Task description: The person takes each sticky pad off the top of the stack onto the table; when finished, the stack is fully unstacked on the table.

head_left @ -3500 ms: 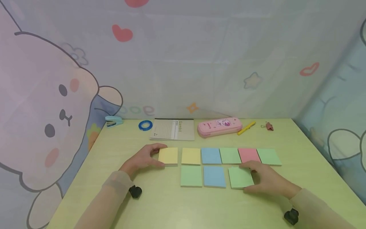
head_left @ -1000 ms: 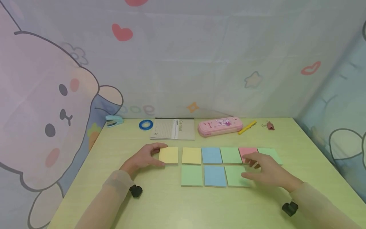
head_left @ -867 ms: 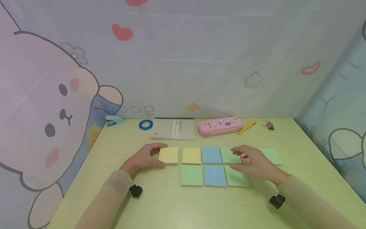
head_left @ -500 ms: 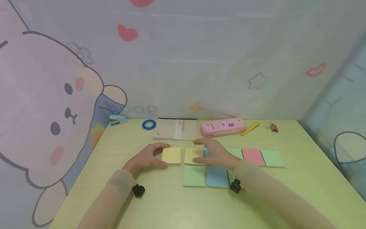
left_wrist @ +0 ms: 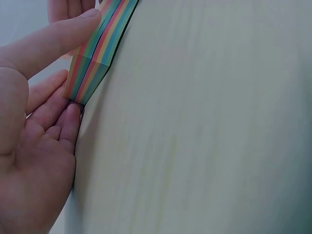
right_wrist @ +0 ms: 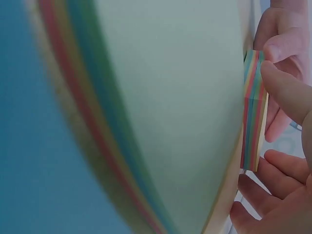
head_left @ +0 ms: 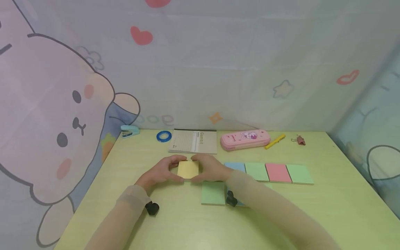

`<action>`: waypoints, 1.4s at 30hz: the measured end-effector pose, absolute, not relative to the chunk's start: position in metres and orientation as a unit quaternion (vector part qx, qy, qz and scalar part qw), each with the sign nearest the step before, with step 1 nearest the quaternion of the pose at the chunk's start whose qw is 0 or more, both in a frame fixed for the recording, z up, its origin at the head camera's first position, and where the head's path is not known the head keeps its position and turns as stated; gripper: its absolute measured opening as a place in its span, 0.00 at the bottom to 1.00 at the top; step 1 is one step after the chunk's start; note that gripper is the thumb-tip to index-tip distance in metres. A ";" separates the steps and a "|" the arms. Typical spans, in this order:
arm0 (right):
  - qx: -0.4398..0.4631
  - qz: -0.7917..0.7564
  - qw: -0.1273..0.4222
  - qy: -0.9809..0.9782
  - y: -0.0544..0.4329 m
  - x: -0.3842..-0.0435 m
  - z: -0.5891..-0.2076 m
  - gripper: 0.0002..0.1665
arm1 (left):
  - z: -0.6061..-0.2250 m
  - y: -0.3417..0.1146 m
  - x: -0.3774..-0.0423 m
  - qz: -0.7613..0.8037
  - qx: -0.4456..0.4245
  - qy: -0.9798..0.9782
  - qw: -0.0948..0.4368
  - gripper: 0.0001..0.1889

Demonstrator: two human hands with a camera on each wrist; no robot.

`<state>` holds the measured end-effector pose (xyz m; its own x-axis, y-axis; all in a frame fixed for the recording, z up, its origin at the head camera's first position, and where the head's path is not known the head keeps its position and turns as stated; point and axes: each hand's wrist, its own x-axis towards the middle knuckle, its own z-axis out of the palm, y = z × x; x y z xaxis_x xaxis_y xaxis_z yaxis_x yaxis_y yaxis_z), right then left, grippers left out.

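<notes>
My left hand [head_left: 160, 171] grips the left side of a yellow-topped sticky note stack [head_left: 188, 169], thumb at its near edge and fingers at the far one. From the opposite side my right hand [head_left: 212, 168] holds the same stack. In the left wrist view the stack [left_wrist: 90, 63] shows two striped pads, one upon the other. My right hand covers the spot where a second yellow pad lay. Right of it, a row holds a blue pad [head_left: 235, 166], green pads and a pink pad [head_left: 277, 172]. A green pad [head_left: 213, 193] and a partly hidden blue pad lie nearer.
Along the back of the table [head_left: 175, 225] lie a stapler [head_left: 129, 131], blue tape roll [head_left: 164, 136], notebook [head_left: 193, 141], pink pencil case [head_left: 245, 139], yellow pen [head_left: 275, 141] and binder clip [head_left: 300, 140]. The right sleeve [head_left: 268, 205] passes over the nearer pads.
My right hand has left the near green pad, swept left over the rows and taken hold of the yellow stack. The green pad had been slid left beside the blue one. My left hand stays put.
</notes>
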<state>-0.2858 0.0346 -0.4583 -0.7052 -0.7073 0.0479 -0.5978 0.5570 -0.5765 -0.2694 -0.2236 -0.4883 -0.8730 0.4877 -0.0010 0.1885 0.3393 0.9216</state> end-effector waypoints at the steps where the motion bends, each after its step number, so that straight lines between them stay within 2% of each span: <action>1: -0.372 -0.289 0.096 0.877 0.033 -0.286 -0.459 0.51 | -0.488 -0.223 -0.269 0.534 0.209 0.807 0.140 0.46; 12: -0.358 -0.274 0.083 0.889 0.028 -0.282 -0.453 0.53 | -0.488 -0.223 -0.268 0.526 0.206 0.813 0.138 0.48; 19: -0.341 -0.320 0.052 0.882 0.050 -0.278 -0.446 0.52 | -0.492 -0.223 -0.270 0.527 0.203 0.814 0.136 0.48; 27: -0.326 -0.373 0.070 0.866 0.125 -0.257 -0.433 0.52 | -0.490 -0.222 -0.270 0.529 0.197 0.813 0.145 0.47; 35: -0.299 -0.427 0.089 0.848 0.220 -0.242 -0.442 0.50 | -0.489 -0.221 -0.269 0.526 0.204 0.813 0.142 0.46; 42: -0.269 -0.444 0.097 0.849 0.280 -0.230 -0.448 0.51 | -0.489 -0.221 -0.269 0.522 0.198 0.817 0.147 0.46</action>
<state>-0.2302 0.2805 -0.4482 -0.8361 -0.5435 0.0740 -0.3712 0.4614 -0.8058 -0.2691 -0.2210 -0.4885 -0.8786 0.4765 -0.0330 0.1702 0.3769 0.9105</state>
